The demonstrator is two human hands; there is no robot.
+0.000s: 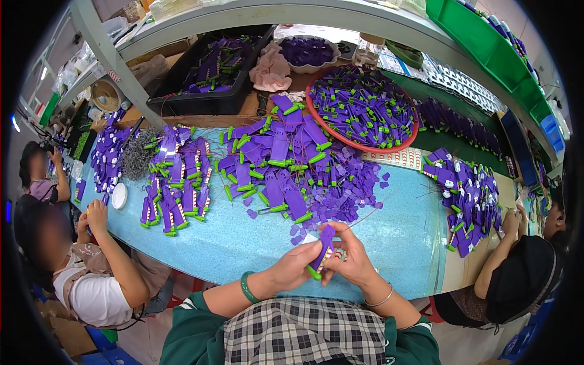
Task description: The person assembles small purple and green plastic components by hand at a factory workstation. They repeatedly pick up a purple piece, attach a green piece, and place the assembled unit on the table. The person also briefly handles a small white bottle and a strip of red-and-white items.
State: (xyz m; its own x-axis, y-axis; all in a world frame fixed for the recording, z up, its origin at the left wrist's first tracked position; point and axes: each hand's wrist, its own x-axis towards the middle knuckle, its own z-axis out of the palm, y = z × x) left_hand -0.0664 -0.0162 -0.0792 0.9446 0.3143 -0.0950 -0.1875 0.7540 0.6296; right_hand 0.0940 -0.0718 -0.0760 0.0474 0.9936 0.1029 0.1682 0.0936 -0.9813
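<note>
Close in front of my body, both hands hold one flat purple plastic piece (326, 236) with a bright green end and a red-and-white striped edge. My left hand (287, 269) is closed on its left side, the thumb near a small white patch. Around the right side of the same piece curl the fingers of my right hand (353, 258). Just beyond my hands lies a heap of purple-and-green pieces (277, 146) with thin reddish wires. Small loose purple squares (340, 198) are scattered at its near right edge.
Striped pieces (176, 176) lie to the left, beside a grey wire tangle (139, 152) and a white lid (120, 196). A red basket (310, 112) and black crate (201, 104) stand behind. Another pile (465, 201) lies right. Co-workers sit on both sides; a shelf (292, 23) spans overhead.
</note>
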